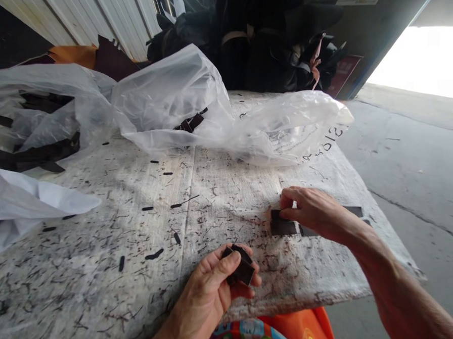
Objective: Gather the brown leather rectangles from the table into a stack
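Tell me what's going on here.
A person is working at a scuffed table with bare hands. The left hand grips a dark piece, while the right hand pinches a dark strip lying on the table. Small dark scraps are scattered across the surface, and clear plastic bags lie along the far side, with more dark strips at the left.

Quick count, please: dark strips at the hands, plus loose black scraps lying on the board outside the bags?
Folded dark strip in the left hand: 1
Flat dark strip under the right hand: 1
Loose black scraps on the board: about 10
Total: about 12
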Action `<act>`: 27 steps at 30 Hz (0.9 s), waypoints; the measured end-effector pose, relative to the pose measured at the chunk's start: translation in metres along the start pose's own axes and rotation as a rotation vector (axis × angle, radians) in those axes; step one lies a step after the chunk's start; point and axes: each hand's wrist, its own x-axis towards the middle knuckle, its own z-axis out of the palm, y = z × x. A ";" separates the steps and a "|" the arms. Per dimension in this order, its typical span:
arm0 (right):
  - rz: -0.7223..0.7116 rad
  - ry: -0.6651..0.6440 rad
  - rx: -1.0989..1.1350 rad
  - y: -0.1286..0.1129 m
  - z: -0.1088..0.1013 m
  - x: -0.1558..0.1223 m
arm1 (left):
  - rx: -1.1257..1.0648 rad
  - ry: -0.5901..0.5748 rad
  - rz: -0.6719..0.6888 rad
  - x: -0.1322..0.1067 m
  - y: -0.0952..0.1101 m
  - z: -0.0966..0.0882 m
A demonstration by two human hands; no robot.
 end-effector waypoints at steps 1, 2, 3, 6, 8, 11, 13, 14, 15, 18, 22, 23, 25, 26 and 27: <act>0.014 -0.008 -0.012 -0.001 0.000 0.000 | 0.004 0.004 -0.001 0.000 0.000 0.000; 0.025 -0.015 -0.021 -0.001 0.000 0.000 | 0.004 0.010 -0.002 0.001 0.000 0.001; 0.033 -0.022 -0.029 -0.002 0.000 0.000 | 0.001 0.014 -0.001 0.001 0.000 0.001; 0.028 -0.019 -0.053 -0.003 0.001 -0.001 | -0.014 0.026 0.002 0.001 0.000 0.003; 0.022 0.006 -0.074 -0.004 0.002 -0.002 | -0.029 0.028 0.003 0.001 0.000 0.003; 0.031 0.022 -0.098 -0.008 0.004 -0.007 | -0.038 0.031 0.005 0.002 -0.001 0.003; 0.030 0.033 -0.131 -0.012 0.007 -0.014 | -0.040 0.034 0.007 0.002 -0.001 0.003; 0.018 0.044 -0.149 -0.014 0.010 -0.019 | -0.042 0.036 0.010 0.003 -0.001 0.003; -0.001 0.051 -0.160 -0.015 0.012 -0.024 | -0.044 0.036 0.012 0.003 -0.001 0.003; -0.037 0.092 -0.122 -0.015 0.019 -0.037 | -0.050 0.016 0.005 0.003 0.000 0.003; 0.007 0.187 -0.089 -0.011 0.024 -0.038 | -0.038 0.007 0.000 0.003 0.000 0.003; 0.025 0.189 -0.095 -0.011 0.024 -0.037 | -0.029 0.007 0.003 0.003 0.000 0.004; 0.057 0.182 -0.098 -0.012 0.024 -0.034 | -0.010 -0.003 0.007 0.003 -0.001 0.004; 0.063 0.179 -0.101 -0.013 0.025 -0.034 | -0.001 -0.006 0.008 0.003 -0.001 0.004; 0.061 0.177 -0.108 -0.014 0.025 -0.033 | 0.007 -0.005 0.010 0.003 -0.002 0.004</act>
